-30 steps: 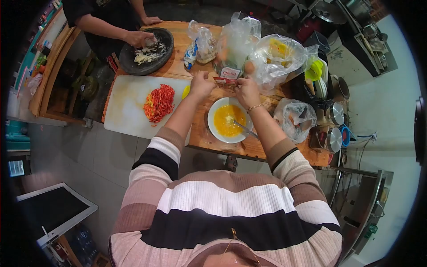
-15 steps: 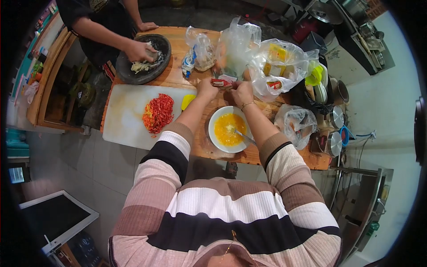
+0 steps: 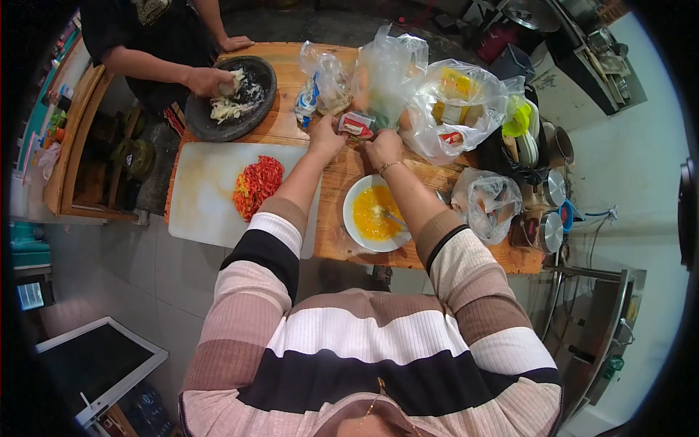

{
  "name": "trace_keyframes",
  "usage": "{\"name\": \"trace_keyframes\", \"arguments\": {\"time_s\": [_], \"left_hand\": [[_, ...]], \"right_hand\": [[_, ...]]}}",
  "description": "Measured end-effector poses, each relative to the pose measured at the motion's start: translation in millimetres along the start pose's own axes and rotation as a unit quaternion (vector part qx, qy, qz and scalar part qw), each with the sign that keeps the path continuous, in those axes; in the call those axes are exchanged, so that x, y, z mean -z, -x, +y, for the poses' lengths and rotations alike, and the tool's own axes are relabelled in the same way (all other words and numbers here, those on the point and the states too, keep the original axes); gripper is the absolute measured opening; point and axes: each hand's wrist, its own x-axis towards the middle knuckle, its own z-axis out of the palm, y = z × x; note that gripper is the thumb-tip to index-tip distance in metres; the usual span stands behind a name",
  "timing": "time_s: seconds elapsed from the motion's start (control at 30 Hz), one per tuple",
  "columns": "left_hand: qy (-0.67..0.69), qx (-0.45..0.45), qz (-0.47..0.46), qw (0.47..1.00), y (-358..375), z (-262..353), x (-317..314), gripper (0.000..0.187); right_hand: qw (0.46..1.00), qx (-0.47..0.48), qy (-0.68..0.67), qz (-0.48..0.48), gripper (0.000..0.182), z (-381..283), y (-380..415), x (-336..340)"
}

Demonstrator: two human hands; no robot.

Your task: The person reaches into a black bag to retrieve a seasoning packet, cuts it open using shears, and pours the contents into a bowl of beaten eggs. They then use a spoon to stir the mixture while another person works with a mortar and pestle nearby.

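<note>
Both my hands hold a small red-and-white sachet [image 3: 357, 125] above the wooden table [image 3: 331, 182]. My left hand [image 3: 325, 138] pinches its left end and my right hand [image 3: 383, 148] grips its right end. Just below them stands a white bowl [image 3: 352, 195] of beaten yellow egg with a fork in it. Clear plastic bags [image 3: 389, 69] of packets lie right behind the sachet.
A white cutting board [image 3: 204, 189] carries a heap of chopped red chilli [image 3: 256, 183]. Another person's hand [image 3: 207, 80] works a stone mortar [image 3: 258, 98] at the far left. More bags, pots and lids [image 3: 550, 186] crowd the right end. The table's near edge drops to tiled floor.
My hands have carried the sachet farther from me, away from the bowl and toward the plastic bags. The other person's hand keeps grinding in the mortar.
</note>
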Motion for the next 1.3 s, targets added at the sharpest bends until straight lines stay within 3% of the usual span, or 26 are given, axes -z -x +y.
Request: {"name": "trace_keyframes", "arguments": {"time_s": [0.47, 0.57, 0.67, 0.73, 0.87, 0.97, 1.0, 1.1, 1.23, 1.3], "left_hand": [[-0.024, 0.002, -0.018, 1.0, -2, -12, -15, 0.052], [0.026, -0.021, -0.018, 0.999, -18, -42, -34, 0.058], [-0.071, -0.01, 0.001, 0.997, -3, -11, -15, 0.064], [-0.076, 0.012, 0.012, 0.997, 3, -2, -12, 0.062], [-0.115, 0.046, 0.034, 0.992, 18, 17, 1, 0.062], [-0.044, -0.051, 0.086, 0.994, 38, 18, 17, 0.059], [-0.082, -0.1, 0.149, 0.98, 60, 33, 27, 0.046], [0.183, -0.015, 0.064, 0.981, 116, 54, 52, 0.034], [0.174, 0.004, 0.057, 0.983, 178, 33, 46, 0.031], [0.122, 0.04, 0.047, 0.991, 200, 30, 44, 0.03]], "right_hand": [[0.996, -0.014, -0.082, 0.017, 0.019, -20, 18, 14], [0.996, -0.004, -0.088, 0.034, 0.02, -13, 14, 8], [0.998, -0.007, -0.056, 0.038, 0.022, -10, 15, 8], [1.0, -0.016, -0.023, 0.013, 0.024, -8, 19, 20], [0.994, 0.097, -0.03, 0.043, 0.027, -2, 57, 66], [0.989, 0.144, 0.004, -0.019, 0.029, 8, 113, 120], [0.988, 0.154, 0.012, -0.024, 0.031, 18, 133, 131], [0.984, 0.17, 0.006, -0.046, 0.033, 45, 186, 142], [0.982, 0.161, -0.015, -0.097, 0.04, 60, 212, 138], [0.978, 0.195, 0.029, -0.062, 0.045, 61, 211, 136]]}}
